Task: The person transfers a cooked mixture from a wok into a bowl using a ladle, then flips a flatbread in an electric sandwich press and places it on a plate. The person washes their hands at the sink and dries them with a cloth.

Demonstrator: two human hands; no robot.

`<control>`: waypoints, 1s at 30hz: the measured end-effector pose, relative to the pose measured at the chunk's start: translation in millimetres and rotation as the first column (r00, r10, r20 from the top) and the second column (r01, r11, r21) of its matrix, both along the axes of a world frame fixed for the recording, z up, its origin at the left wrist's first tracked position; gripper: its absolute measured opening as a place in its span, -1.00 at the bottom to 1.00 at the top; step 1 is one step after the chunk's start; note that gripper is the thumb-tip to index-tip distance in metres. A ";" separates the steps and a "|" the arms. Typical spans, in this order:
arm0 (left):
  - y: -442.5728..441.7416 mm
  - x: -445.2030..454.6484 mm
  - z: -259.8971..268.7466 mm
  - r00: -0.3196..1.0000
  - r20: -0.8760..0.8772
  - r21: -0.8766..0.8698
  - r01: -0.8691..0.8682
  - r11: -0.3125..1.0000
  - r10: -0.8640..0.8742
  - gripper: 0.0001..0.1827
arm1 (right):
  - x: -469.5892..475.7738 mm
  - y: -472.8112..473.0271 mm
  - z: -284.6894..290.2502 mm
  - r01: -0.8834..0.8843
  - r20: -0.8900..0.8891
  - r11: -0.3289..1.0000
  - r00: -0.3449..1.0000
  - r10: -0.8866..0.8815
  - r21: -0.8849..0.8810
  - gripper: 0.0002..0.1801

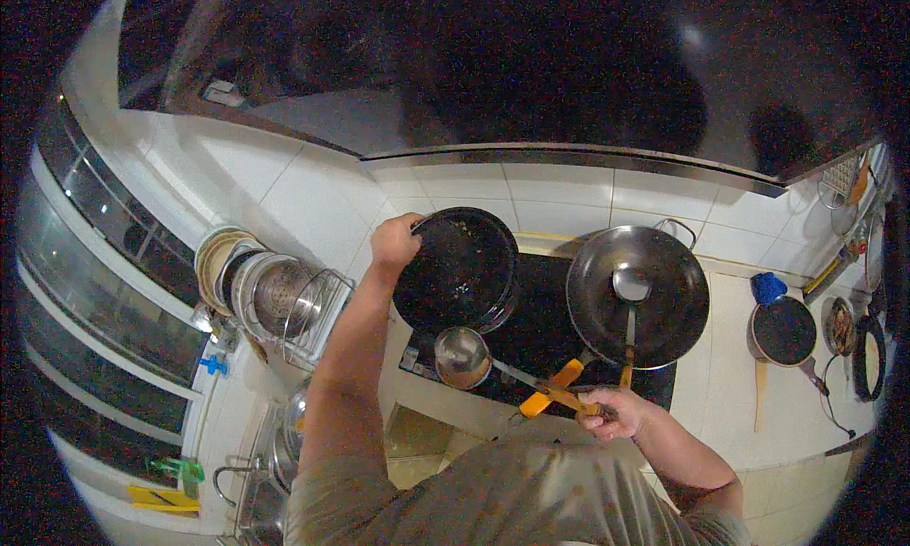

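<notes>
My left hand [397, 240] grips the far left edge of a dark pan [455, 276], which looks tilted over the left side of the black cooktop [542, 290]. A few small light bits lie inside it. In my right hand [611, 412] is the wooden handle of a deep metal ladle [462, 350]; its bowl sits just in front of the dark pan. To the right stands a wok [597, 311] with a second metal ladle [631, 284] resting inside. An orange-yellow handle [547, 393], seemingly the wok's, crosses under the ladle I hold.
A dark range hood [498, 70] overhangs the cooktop. Stacked bowls and strainers [277, 297] stand left, beside a window [106, 318] and a sink [263, 503]. On the right counter are a small saucepan [782, 333], a blue cloth [768, 288] and hanging utensils [846, 190].
</notes>
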State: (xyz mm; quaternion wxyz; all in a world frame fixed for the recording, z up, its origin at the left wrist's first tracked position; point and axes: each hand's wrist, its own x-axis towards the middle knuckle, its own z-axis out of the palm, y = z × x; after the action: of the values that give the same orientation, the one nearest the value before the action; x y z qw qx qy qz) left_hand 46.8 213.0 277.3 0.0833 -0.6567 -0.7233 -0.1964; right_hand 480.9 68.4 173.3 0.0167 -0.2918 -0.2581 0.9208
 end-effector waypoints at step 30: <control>105.8 -149.2 -137.7 0.671 0.729 -0.354 0.198 0.914 0.137 -0.61 | -103.6 28.5 54.1 0.377 0.027 0.918 0.923 -0.383 0.124 -0.59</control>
State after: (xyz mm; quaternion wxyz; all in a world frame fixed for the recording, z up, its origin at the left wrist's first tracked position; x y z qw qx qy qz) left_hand -102.4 318.8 139.6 -0.3581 -0.5346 -0.7072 -0.2931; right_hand 377.3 96.9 227.4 0.2054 -0.3580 -0.2500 0.8759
